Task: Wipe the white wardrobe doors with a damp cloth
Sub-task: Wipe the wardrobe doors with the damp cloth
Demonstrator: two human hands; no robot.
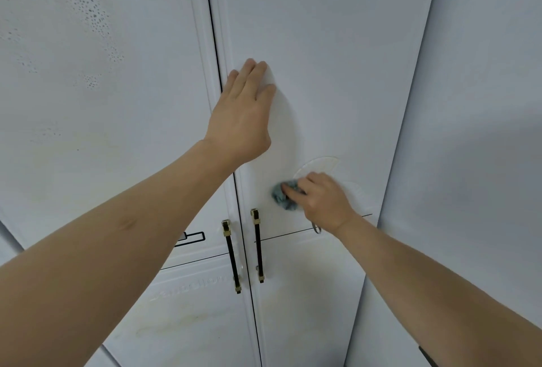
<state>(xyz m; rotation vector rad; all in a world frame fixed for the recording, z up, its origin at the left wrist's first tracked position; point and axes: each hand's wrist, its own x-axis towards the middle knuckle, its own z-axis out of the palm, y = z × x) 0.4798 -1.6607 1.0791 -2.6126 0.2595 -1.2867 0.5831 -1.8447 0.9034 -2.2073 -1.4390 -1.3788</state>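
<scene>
Above the handles [258, 245], the right door [322, 73] is being wiped.
The cloth [283, 195] is bunched in the right hand [321, 201] just above them; the left hand [245, 111] is pressed flat higher up. Steady bracing and overlapping strokes are advised.

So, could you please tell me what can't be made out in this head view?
- Cloth: mostly covered by the right hand; its size is unclear.
- Round mark on the right door: partly hidden behind that hand.
- Left door's small dark fitting: cut off by the left forearm.
</scene>
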